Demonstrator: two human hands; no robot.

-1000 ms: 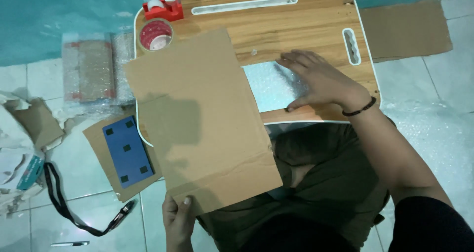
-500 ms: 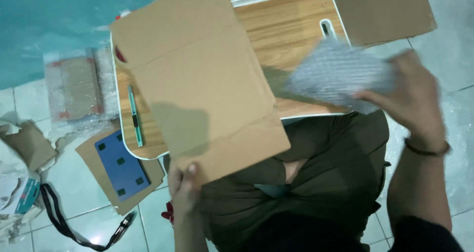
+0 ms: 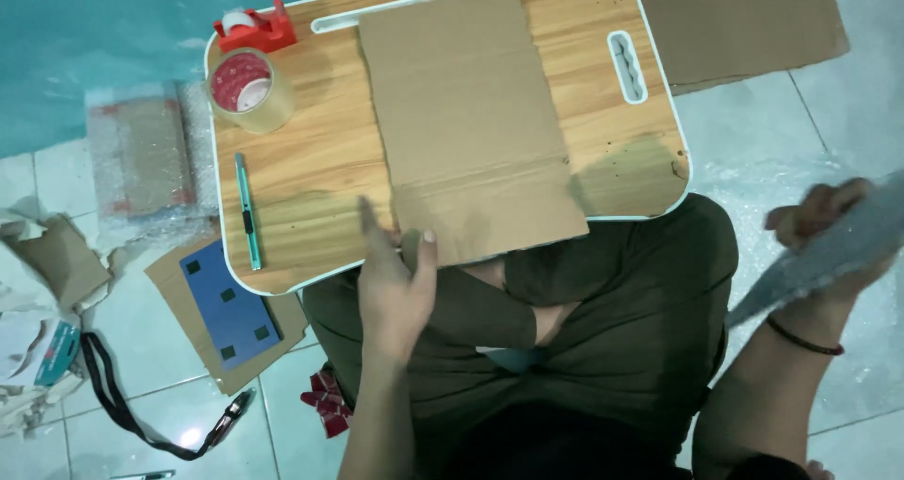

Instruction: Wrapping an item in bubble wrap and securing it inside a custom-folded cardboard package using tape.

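A flat brown cardboard sheet (image 3: 471,122) is lying lengthwise on the small wooden bench (image 3: 311,160), its near edge overhanging the bench edge toward the person's lap. The left hand (image 3: 395,287) is resting at that near edge with fingers spread loosely, fingertips touching the cardboard sheet but not closing around it. The right hand (image 3: 829,231) is well off to the right of the bench, closed on a grey sheet of bubble wrap (image 3: 829,254) that is blurring in the frame.

Left of the cardboard sheet, a teal utility knife (image 3: 248,212) is lying on the bench, and beyond it a roll of clear tape (image 3: 250,89) is standing just beside a red tape dispenser (image 3: 254,28) at the bench's far left corner. On the floor left of the bench, a blue panel (image 3: 231,301) is sitting on a cardboard scrap, with a wrapped parcel (image 3: 141,155) and a black strap (image 3: 122,405) near it. Another cardboard piece (image 3: 744,24) is lying on the floor right of the bench.
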